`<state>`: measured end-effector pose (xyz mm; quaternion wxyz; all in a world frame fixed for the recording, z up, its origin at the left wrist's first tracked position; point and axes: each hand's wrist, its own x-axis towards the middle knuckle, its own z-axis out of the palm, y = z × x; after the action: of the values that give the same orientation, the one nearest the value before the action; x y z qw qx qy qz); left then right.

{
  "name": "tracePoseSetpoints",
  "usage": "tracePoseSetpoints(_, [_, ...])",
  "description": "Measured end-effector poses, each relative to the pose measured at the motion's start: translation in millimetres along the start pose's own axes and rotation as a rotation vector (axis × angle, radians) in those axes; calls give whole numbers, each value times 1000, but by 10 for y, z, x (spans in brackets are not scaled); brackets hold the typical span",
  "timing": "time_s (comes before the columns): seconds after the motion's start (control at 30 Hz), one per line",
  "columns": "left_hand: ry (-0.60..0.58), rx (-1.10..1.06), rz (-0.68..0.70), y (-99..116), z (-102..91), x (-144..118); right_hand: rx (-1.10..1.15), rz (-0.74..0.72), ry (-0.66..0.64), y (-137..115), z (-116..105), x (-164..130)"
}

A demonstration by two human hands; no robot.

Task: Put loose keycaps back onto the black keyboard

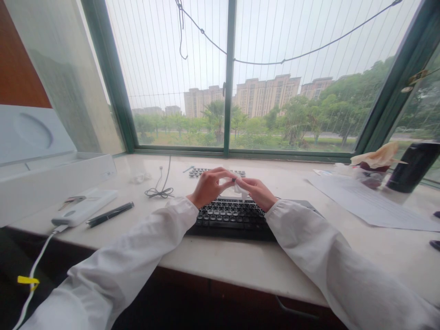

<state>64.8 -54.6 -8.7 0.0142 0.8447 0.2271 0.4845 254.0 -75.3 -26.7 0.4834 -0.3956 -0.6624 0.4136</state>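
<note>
Above a black keyboard (pixel 237 215), my two hands meet at the fingertips. A small black keycap (pixel 234 179) is pinched by my left hand (pixel 212 184), which is closed. My right hand (pixel 256 190) is closed on a thin white tissue (pixel 240 189), which touches the keycap and hangs down toward the keys. The keyboard's upper rows look stripped of caps, while caps still sit on lower rows. Behind my hands, loose keycaps (pixel 197 173) lie in rows on the white sill; my hands partly hide them.
To the left are a coiled cable (pixel 160 191), a crumpled tissue (pixel 140 178), a black pen (pixel 110 214), a white power bank (pixel 84 206) and a white box (pixel 92 172). On the right lie paper sheets (pixel 371 201), near a black cylinder (pixel 414 167). A window stands behind.
</note>
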Motion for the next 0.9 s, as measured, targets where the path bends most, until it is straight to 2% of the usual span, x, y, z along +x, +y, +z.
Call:
tracePoseSetpoints(0.23, [-21, -36, -42, -5, -7, 4, 152, 88, 24, 11, 25, -1])
tracePoseSetpoints(0.53, [32, -181, -139, 15, 30, 0, 344, 68, 29, 25, 50, 34])
tracePoseSetpoints(0.77, [38, -154, -177, -28, 66, -33, 115, -47, 198, -24, 68, 2])
tracePoseSetpoints(0.9, [51, -125, -197, -37, 67, -39, 50, -67, 196, -45, 64, -21])
